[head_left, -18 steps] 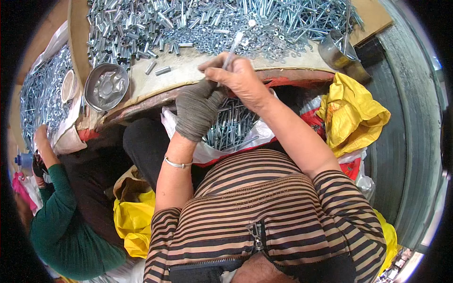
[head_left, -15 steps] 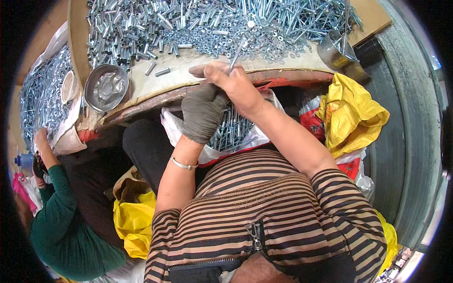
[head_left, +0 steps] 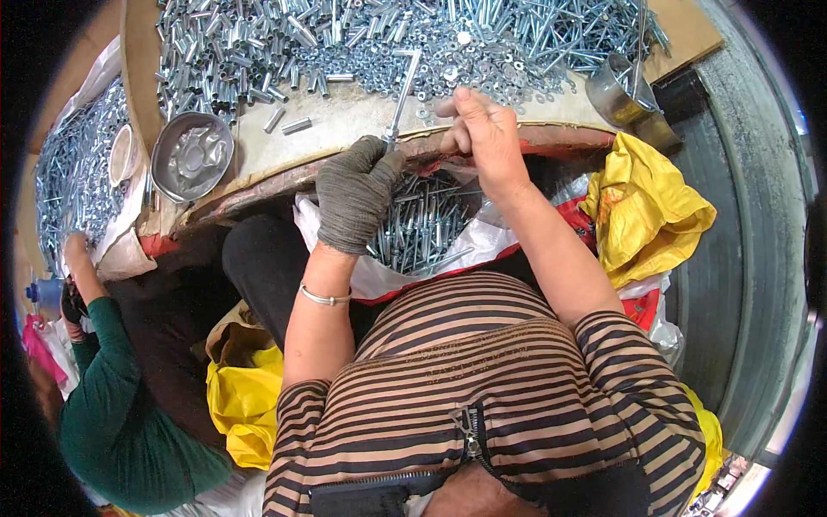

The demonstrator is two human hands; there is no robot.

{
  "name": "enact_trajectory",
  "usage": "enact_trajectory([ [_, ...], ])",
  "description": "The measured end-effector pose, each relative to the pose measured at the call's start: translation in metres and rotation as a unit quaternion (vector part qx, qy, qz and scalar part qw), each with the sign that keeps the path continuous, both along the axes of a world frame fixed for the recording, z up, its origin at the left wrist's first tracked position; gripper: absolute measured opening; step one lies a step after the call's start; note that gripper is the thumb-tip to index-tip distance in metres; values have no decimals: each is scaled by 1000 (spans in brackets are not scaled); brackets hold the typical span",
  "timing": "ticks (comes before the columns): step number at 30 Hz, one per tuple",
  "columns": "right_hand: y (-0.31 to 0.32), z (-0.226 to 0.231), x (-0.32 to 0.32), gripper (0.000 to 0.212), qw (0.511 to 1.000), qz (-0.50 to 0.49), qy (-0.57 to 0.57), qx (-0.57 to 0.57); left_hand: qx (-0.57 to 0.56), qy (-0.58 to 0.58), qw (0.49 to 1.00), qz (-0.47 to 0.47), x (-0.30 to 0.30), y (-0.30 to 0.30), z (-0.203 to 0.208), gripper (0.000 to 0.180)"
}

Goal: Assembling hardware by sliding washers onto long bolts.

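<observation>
The gloved left hand (head_left: 356,196) is gripping a slender metal fastener (head_left: 403,96), which is projecting forward toward washers (head_left: 500,76) beyond. Right of this grip, the bare right hand (head_left: 489,142) is hovering half-curled; whether it is holding anything cannot be told. Below the grip, a white bag (head_left: 481,244) is holding similar fasteners (head_left: 422,222).

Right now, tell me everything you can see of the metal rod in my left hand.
The metal rod is slim, straight and silvery, thicker just above the gloved left hand that grips it. It points away from you, leaning slightly right. Its lower end is hidden; its far tip blends into loose metal pieces. The bare right hand is apart from it.
</observation>
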State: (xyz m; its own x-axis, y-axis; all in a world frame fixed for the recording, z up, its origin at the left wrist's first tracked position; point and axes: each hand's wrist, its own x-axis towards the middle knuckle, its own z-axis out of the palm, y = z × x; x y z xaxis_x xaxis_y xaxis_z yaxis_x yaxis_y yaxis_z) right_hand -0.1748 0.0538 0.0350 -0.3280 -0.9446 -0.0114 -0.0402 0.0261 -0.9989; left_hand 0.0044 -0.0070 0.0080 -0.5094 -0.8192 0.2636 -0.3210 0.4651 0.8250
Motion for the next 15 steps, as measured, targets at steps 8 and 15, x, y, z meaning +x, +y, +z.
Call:
enact_trajectory([
  [8,-12,-7,-3,30,959,-21,273,-77,-147,-132,980,-21,-15,16,-5,22],
  [15,21,-2,-9,32,991,55,122,-14,-241,-175,953,-58,-26,31,12,16],
])
